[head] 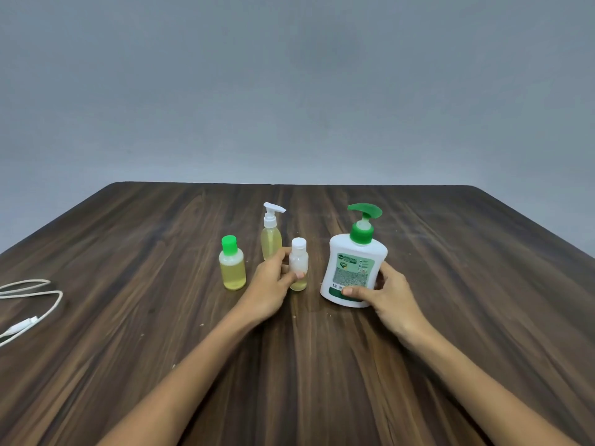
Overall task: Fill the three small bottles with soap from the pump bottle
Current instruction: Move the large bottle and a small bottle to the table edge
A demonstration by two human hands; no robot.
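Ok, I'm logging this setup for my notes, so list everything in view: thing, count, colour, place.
pump bottle: one, white with green pump and label, right of centre on the table, upright.
white-capped small bottle: one, clear, a little yellow liquid at the bottom, centre.
green-capped small bottle: one, clear, yellow liquid, left of the others.
small spray bottle: one, clear with white pump top, yellow liquid, behind the other two.
cable: one, white, left table edge.
table: one, dark wood grain.
wall: grey, behind.
left hand: grips the white-capped small bottle.
right hand: holds the pump bottle's base.
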